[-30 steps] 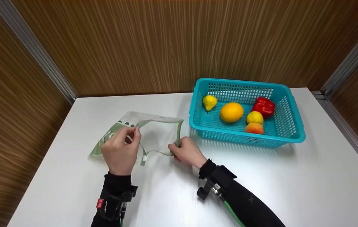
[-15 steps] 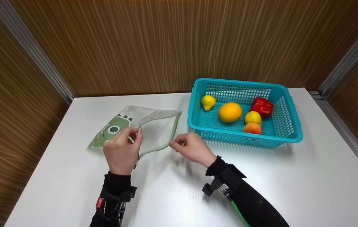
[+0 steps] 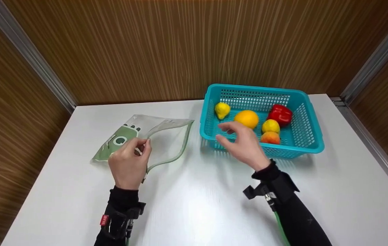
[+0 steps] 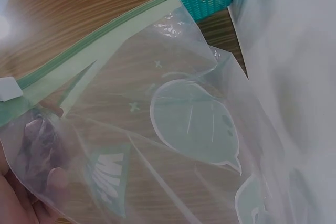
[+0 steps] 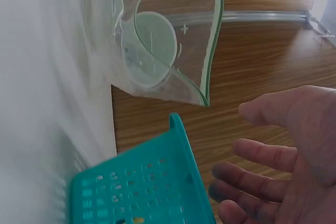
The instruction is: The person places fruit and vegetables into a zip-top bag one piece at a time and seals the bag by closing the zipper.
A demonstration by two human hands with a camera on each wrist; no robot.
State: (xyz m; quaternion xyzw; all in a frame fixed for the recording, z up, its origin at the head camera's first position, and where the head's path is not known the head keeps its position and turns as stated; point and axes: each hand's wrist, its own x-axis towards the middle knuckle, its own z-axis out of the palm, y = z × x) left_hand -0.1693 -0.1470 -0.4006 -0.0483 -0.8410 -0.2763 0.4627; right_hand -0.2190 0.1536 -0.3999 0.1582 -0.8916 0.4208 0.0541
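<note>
My left hand (image 3: 129,163) pinches the rim of a clear zip bag (image 3: 159,143) with a green cartoon print. The bag's mouth gapes toward the right, edged by a green zip strip, and its printed end lies to the left. A white slider (image 4: 9,88) shows at the strip's end in the left wrist view. My right hand (image 3: 243,143) is off the bag, thumb and fingers spread and holding nothing, over the near rim of a turquoise basket (image 3: 292,149). Inside are a yellow pear (image 3: 222,110), an orange-yellow fruit (image 3: 246,119), a yellow fruit (image 3: 270,126), a peach (image 3: 270,138) and a red bell pepper (image 3: 280,115).
The white table (image 3: 194,212) backs onto a wood-grain panel (image 3: 139,51). Similar panels with metal edge strips rise at left and right. The basket stands at the back right of the table, to the right of the bag.
My right hand has let go of the bag's rim and moved right to the basket, its fingers spreading. My left hand has kept its pinch, while the bag's mouth has become rounder.
</note>
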